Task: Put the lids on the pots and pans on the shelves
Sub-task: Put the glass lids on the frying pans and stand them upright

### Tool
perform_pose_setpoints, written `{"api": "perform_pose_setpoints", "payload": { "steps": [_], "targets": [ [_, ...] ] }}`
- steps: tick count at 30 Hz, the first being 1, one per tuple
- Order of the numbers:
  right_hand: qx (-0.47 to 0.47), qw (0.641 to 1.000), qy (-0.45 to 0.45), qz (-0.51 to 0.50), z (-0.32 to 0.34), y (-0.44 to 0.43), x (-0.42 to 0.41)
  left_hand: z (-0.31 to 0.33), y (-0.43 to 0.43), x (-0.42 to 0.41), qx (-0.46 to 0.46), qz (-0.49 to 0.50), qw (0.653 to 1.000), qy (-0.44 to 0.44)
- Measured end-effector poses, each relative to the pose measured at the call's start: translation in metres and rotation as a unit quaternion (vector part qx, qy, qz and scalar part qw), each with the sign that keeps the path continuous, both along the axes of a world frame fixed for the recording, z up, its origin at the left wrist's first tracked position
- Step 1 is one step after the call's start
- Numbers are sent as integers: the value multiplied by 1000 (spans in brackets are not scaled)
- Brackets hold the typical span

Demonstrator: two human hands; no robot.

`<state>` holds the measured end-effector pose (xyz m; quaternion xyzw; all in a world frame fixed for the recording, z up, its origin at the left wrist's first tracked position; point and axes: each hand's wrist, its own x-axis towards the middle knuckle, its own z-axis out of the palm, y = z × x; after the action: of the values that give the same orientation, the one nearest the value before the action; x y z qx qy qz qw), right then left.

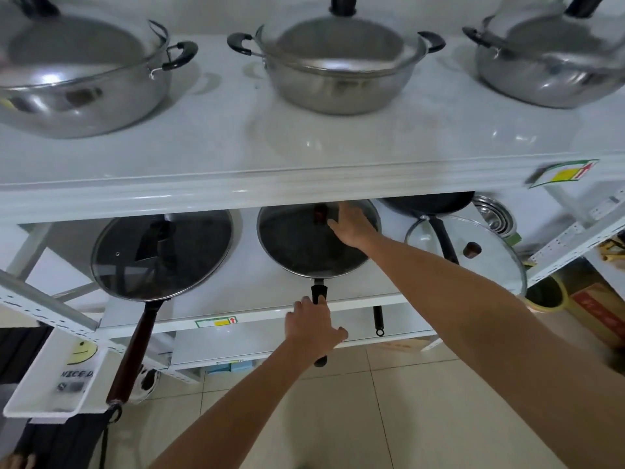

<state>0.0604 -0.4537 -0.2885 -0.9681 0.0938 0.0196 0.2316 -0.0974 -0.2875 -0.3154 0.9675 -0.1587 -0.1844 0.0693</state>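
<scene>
On the lower shelf (257, 299) a black frying pan (297, 265) sits in the middle with a glass lid (294, 235) on it. My left hand (313, 328) grips the pan's black handle (319, 292) at the shelf's front edge. My right hand (351, 225) rests on the lid's far right side, next to its dark knob (321, 213). To the left stands another pan with a glass lid (162, 252) and a brown handle (135, 346). To the right a loose glass lid (473, 252) leans over the handle of a third, uncovered black pan (429, 201).
The upper shelf (304, 154) carries three steel pots (338, 69) with lids on. A white tray (50, 380) hangs at the lower left. Steel bowls (493, 214) sit at the back right. A cardboard box (598, 309) and a yellow-rimmed bin (544, 296) stand on the tiled floor.
</scene>
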Motion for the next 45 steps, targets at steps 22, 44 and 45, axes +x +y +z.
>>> {"api": "perform_pose_setpoints", "payload": {
  "steps": [22,44,45],
  "targets": [
    [-69,991,107,-35,-71,-335,-107,-46,-348,61,-278,116,954,0],
    [-54,994,95,23,3,-308,-208,-10,-265,104,-156,58,986,-24],
    [-49,994,94,19,10,-307,-216,-14,-262,108,-155,61,986,-16]
  ]
}}
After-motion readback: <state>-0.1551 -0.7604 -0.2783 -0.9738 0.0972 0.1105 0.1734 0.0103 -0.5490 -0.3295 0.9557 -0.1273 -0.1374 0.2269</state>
